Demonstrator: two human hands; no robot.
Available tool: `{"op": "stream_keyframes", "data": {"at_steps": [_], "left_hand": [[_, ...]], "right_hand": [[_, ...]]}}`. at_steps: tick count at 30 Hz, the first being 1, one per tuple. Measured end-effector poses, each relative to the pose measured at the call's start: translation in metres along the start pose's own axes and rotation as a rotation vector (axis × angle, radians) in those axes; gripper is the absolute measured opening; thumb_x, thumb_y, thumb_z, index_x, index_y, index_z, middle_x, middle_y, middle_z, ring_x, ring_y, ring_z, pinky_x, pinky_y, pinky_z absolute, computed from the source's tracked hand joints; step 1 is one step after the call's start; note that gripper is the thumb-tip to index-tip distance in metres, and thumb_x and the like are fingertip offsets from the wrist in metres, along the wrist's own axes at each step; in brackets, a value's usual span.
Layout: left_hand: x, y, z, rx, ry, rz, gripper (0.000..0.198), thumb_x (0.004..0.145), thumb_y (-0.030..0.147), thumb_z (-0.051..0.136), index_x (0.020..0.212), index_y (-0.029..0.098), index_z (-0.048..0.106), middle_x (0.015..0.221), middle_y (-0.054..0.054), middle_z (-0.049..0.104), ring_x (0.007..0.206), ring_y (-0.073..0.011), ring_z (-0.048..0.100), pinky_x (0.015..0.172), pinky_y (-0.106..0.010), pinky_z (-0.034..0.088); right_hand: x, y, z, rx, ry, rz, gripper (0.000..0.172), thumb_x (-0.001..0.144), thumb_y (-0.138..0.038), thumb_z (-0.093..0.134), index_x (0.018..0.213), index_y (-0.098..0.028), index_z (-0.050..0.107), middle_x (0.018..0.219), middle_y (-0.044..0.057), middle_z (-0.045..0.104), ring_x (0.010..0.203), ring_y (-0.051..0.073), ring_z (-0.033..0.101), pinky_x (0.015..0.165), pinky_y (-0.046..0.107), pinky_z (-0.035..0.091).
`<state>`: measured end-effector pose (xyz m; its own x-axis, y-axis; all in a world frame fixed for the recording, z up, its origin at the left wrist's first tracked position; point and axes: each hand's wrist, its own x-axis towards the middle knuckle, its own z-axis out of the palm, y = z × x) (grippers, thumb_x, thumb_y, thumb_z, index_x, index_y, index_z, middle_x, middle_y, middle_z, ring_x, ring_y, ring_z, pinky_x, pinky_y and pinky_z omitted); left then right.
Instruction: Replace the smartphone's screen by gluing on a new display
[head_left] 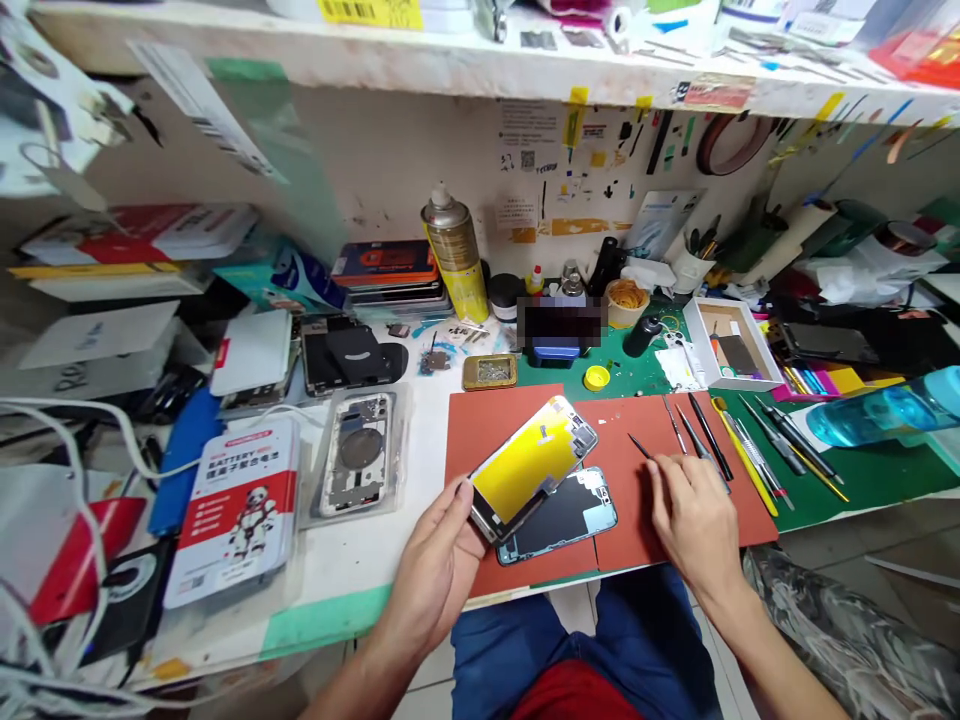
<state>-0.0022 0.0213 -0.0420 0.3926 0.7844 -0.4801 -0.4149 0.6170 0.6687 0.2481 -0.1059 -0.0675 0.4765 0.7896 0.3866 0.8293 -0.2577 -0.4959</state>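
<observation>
My left hand (pixel 442 545) is closed around the lower end of a phone screen panel (pixel 536 460) with a yellow film on its back, tilted above the mat. Partly beneath it lies an opened phone frame (pixel 562 525) with a dark interior and pale blue edge. My right hand (pixel 694 510) is closed low over the mat's right side, its fingertips pinching a thin dark pointed tool (pixel 639 445). The tool's rear end is hidden by the hand. Beside that hand lie a screwdriver (pixel 701 445) and a black pen-like tool (pixel 710 435).
The reddish-brown mat (pixel 480 440) covers the bench front. Tweezers and a yellow-handled tool (pixel 742 455) lie right, near a blue water bottle (pixel 885 410). Left are a phone housing (pixel 360 455) and battery box (pixel 232 510). A spray can (pixel 457 255) stands behind; a shelf (pixel 375 55) overhangs.
</observation>
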Motion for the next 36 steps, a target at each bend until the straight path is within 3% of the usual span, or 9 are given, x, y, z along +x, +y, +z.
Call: {"op": "stream_keyframes", "data": {"at_steps": [3,5,7,13,19,23,29,33,36], "left_hand": [[-0.015,-0.013,0.006,-0.028,0.046,-0.031,0.034,0.088,0.04,0.086,0.113,0.021,0.075,0.129,-0.01,0.079,0.127,-0.0308,0.072,0.113,-0.046,0.057],[-0.025,-0.023,0.012,-0.019,0.03,-0.06,0.036,0.087,0.041,0.087,0.115,0.023,0.075,0.131,-0.009,0.078,0.129,-0.0303,0.071,0.113,-0.045,0.057],[-0.035,-0.032,0.015,0.006,-0.017,-0.075,0.036,0.088,0.044,0.086,0.117,0.024,0.075,0.133,-0.008,0.077,0.132,-0.0305,0.069,0.115,-0.045,0.056],[-0.052,-0.041,0.008,0.072,-0.079,-0.029,0.037,0.093,0.049,0.079,0.122,0.026,0.076,0.136,-0.01,0.075,0.139,-0.0333,0.063,0.119,-0.047,0.051],[-0.042,-0.017,0.022,0.104,-0.131,0.009,0.056,0.094,0.064,0.072,0.134,0.025,0.075,0.147,-0.012,0.07,0.147,-0.0331,0.056,0.125,-0.047,0.042],[-0.042,-0.013,0.035,0.084,-0.219,-0.026,0.052,0.096,0.062,0.071,0.129,0.022,0.077,0.138,-0.013,0.074,0.138,-0.0341,0.064,0.119,-0.047,0.05],[-0.047,-0.008,0.012,0.184,-0.062,-0.044,0.043,0.085,0.047,0.088,0.117,0.021,0.079,0.118,-0.011,0.082,0.118,-0.0316,0.075,0.103,-0.042,0.06],[-0.045,0.011,-0.022,0.204,0.149,0.05,0.045,0.074,0.042,0.096,0.108,0.018,0.078,0.112,-0.01,0.083,0.114,-0.0298,0.077,0.099,-0.037,0.063],[-0.046,0.021,-0.044,0.217,0.269,0.092,0.054,0.067,0.041,0.1,0.11,0.018,0.076,0.113,-0.01,0.083,0.115,-0.0296,0.077,0.098,-0.036,0.064]], "right_hand": [[-0.016,-0.042,-0.001,0.302,-0.13,0.027,0.029,0.109,-0.043,0.055,0.123,-0.021,0.068,0.097,0.006,0.078,0.08,0.017,0.073,0.071,0.027,0.061],[-0.025,-0.07,0.003,0.815,-0.295,0.204,0.044,0.105,-0.05,0.063,0.136,-0.019,0.061,0.106,0.009,0.079,0.081,0.016,0.075,0.073,0.027,0.063],[-0.029,-0.09,0.007,1.112,-0.325,0.395,0.052,0.098,-0.054,0.072,0.135,-0.019,0.062,0.11,0.01,0.078,0.084,0.016,0.075,0.076,0.027,0.064],[-0.027,-0.101,-0.004,1.309,-0.32,0.544,0.046,0.094,-0.057,0.075,0.119,-0.019,0.069,0.1,0.01,0.078,0.084,0.019,0.076,0.077,0.03,0.065],[-0.031,-0.092,-0.021,1.291,-0.445,0.529,0.044,0.091,-0.054,0.08,0.118,-0.019,0.074,0.099,0.009,0.079,0.084,0.019,0.076,0.078,0.03,0.065],[-0.033,-0.094,-0.02,1.322,-0.487,0.532,0.041,0.089,-0.05,0.083,0.115,-0.02,0.075,0.099,0.008,0.079,0.084,0.017,0.074,0.077,0.028,0.064],[-0.043,-0.108,-0.002,1.191,-0.521,0.463,0.046,0.095,-0.054,0.075,0.123,-0.018,0.074,0.094,0.007,0.078,0.079,0.016,0.073,0.076,0.03,0.065],[-0.04,-0.08,-0.002,0.685,-0.407,0.109,0.038,0.101,-0.044,0.07,0.13,-0.019,0.071,0.113,0.012,0.079,0.098,0.023,0.077,0.089,0.041,0.067],[-0.019,-0.048,-0.008,0.31,-0.359,-0.269,0.064,0.096,-0.037,0.075,0.153,-0.019,0.054,0.147,0.019,0.065,0.14,0.036,0.061,0.113,0.062,0.056]]}}
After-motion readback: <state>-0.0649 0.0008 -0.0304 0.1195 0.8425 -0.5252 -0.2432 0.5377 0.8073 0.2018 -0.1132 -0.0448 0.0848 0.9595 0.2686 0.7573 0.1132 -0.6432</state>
